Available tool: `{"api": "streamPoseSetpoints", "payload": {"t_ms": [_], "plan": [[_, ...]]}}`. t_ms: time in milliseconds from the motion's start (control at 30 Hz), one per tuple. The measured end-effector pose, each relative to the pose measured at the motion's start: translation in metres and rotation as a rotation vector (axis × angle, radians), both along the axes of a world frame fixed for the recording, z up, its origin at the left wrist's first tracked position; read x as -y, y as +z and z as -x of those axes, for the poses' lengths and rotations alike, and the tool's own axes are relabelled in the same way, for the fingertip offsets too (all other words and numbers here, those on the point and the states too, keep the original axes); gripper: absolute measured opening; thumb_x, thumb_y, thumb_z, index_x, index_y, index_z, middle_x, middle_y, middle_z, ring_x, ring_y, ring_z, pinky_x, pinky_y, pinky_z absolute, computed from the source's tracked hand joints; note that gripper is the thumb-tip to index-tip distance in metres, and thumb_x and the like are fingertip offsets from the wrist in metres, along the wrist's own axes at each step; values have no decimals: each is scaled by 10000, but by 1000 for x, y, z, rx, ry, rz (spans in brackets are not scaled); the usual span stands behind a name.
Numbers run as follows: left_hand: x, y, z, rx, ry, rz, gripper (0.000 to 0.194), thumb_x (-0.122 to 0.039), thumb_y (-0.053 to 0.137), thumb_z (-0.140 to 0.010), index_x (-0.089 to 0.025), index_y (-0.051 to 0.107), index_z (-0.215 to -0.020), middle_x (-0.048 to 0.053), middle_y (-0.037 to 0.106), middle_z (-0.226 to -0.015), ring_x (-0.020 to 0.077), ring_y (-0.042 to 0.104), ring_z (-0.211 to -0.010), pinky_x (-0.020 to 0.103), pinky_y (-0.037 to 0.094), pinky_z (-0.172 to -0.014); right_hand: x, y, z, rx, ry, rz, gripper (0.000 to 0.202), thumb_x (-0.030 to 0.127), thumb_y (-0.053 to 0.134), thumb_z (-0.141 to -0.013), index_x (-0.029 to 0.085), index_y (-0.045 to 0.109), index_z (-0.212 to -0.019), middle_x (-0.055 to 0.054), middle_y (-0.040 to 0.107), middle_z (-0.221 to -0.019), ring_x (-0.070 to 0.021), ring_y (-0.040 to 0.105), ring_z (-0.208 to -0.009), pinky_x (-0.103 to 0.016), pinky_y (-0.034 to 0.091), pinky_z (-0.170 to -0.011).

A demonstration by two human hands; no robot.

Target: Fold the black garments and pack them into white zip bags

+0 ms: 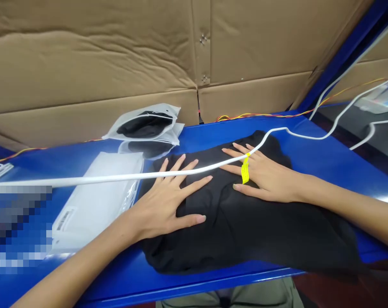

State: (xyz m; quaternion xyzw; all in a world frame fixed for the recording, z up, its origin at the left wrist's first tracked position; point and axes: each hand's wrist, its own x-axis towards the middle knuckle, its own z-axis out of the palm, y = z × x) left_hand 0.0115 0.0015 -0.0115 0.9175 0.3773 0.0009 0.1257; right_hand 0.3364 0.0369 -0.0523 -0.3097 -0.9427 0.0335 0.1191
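Note:
A black garment (245,231) lies spread over the blue table, its right end reaching the front edge; I cannot tell its exact kind. My left hand (165,205) rests flat on its left part with the fingers spread. Farther right, my right hand (264,173) presses flat on the upper part of the cloth, fingers apart and holding nothing. A white cable (132,176) with a yellow tag (245,170) hangs across the view in front of both hands. Left of the garment lies a stack of white plastic bags (100,201) with a barcode label.
Behind the garment, an opened zip bag (149,122) shows black fabric inside, with another bag under it. Brown cardboard (117,55) lines the back of the blue table (117,278). Red and yellow wires (261,114) run along its rear edge. A blurred patch covers the left.

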Motion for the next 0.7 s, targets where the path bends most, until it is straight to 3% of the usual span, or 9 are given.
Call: {"api": "streamPoseSetpoints", "payload": {"t_ms": [267, 367, 433, 533, 600, 700], "plan": [[-4, -4, 3, 61, 5, 3, 651, -666, 413, -1085, -394, 388, -1675, 52, 309, -1787, 424, 123, -1680, 769, 85, -1308, 0, -3, -2, 4, -5, -3, 607, 502, 448, -1104, 215, 477, -1637, -214, 349, -1740, -448, 280, -1627, -758, 274, -1258], [-8, -1, 6, 169, 44, -215, 638, -570, 466, -1079, -325, 420, -1666, 90, 311, -1779, 409, 231, -1657, 712, 180, -1328, 0, -4, -3, -1, -3, -7, 602, 511, 433, -1106, 213, 496, -1624, -214, 375, -1728, -452, 271, -1629, -761, 285, -1251], [-13, 3, 11, 212, 158, -467, 629, -515, 551, -1037, -368, 449, -1640, 33, 254, -1801, 407, 208, -1663, 695, 179, -1340, -1, -5, -3, 5, -7, -12, 600, 520, 426, -1108, 210, 511, -1614, -218, 378, -1725, -463, 261, -1628, -766, 288, -1246], [-26, 6, 24, 173, 415, -683, 624, -547, 606, -996, -472, 470, -1600, -158, 60, -1822, 430, -19, -1686, 682, 64, -1356, -1, -5, -3, 13, -11, -18, 590, 518, 439, -1105, 202, 539, -1594, -229, 366, -1727, -485, 254, -1624, -781, 280, -1239], [-37, 3, 34, 141, 502, -653, 602, -592, 576, -1003, -399, 538, -1572, -173, -135, -1814, 491, -115, -1660, 700, 6, -1346, -1, -6, -3, 12, -12, -21, 589, 519, 452, -1100, 212, 537, -1595, -222, 372, -1726, -482, 250, -1626, -778, 278, -1242], [-50, -4, 44, 101, 528, -521, 670, -651, 476, -1019, -317, 525, -1598, -83, -93, -1836, 523, -62, -1656, 756, 8, -1319, 0, -5, -3, 14, -21, -17, 595, 517, 475, -1091, 220, 527, -1605, -211, 381, -1725, -475, 260, -1626, -765, 284, -1249]]}}
